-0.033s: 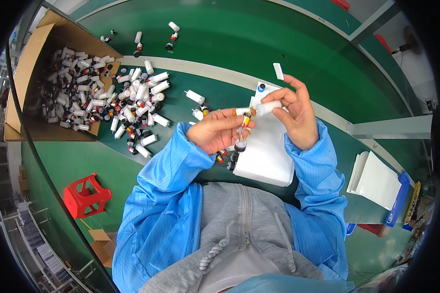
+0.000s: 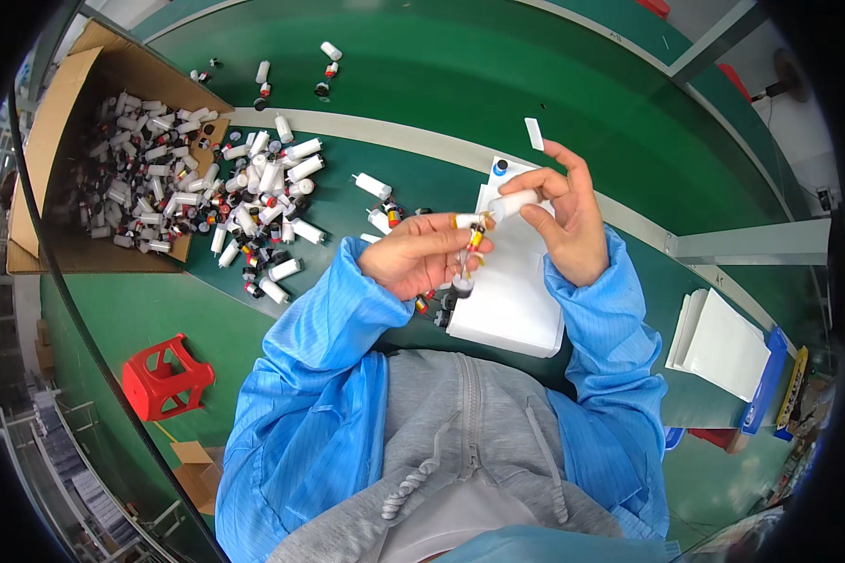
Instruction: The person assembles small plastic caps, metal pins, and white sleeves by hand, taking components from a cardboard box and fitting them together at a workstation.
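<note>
My right hand (image 2: 573,225) pinches a white plastic cylinder (image 2: 514,205) between thumb and fingers. A small white strip (image 2: 534,133) sticks up at the tip of one raised finger of that hand. My left hand (image 2: 413,251) is closed on a small component with yellow, red and black parts (image 2: 477,236), whose dark round end (image 2: 462,284) hangs below the fingers. The two held pieces meet, or nearly meet, over a stack of white sheets (image 2: 507,310); whether they are joined I cannot make out.
Left of my hands lies a heap of white cylinders (image 2: 270,178) with black and red ends. An open cardboard box (image 2: 56,141) full of them tips toward the table. A small blue-and-black piece (image 2: 500,167) sits at the sheets' far end. More papers (image 2: 718,347) lie right; a red stool (image 2: 167,377) stands left.
</note>
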Demonstrator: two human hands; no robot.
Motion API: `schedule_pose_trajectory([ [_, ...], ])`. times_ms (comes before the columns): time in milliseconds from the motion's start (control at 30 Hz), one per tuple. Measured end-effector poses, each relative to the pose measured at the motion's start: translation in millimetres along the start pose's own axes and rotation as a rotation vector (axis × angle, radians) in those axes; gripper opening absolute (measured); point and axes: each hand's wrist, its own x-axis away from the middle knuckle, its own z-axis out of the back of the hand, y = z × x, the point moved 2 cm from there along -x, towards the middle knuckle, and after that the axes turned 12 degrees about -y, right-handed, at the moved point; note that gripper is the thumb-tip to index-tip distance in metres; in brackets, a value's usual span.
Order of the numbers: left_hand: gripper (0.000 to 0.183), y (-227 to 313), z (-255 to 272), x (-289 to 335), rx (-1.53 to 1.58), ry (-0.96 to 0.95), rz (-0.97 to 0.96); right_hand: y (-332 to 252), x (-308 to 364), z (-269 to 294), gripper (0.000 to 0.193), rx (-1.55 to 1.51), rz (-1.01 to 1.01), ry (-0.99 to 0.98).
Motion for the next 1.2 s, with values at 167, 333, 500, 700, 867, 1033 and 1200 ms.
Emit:
schedule_pose_trajectory([
  [167,0.036,-5,-7,-2,-0.136,0.042,-0.025,0,1,-10,0.026,0.397,0.119,0.427],
  [333,0.037,-10,-4,-2,-0.294,0.149,-0.171,0,11,-24,0.016,-0.410,-0.160,0.069],
  [500,0.037,-7,-10,0,-0.594,0.196,-0.204,8,7,-36,0.017,-0.355,-0.280,-0.038],
  [700,0.033,-2,-20,3,-0.806,0.171,-0.337,8,4,-37,0.014,0.057,-0.152,0.043],
  [867,0.022,-6,-18,-4,-0.800,0.212,-0.287,40,12,-26,0.020,0.148,-0.226,0.101],
  [1033,0.031,27,19,-30,-0.873,0.159,-0.335,63,6,-19,0.020,-0.062,-0.349,-0.033],
  [1200,0.056,108,42,-25,-2.098,0.855,-0.413,53,5,-16,0.012,0.095,-0.389,-0.007],
])
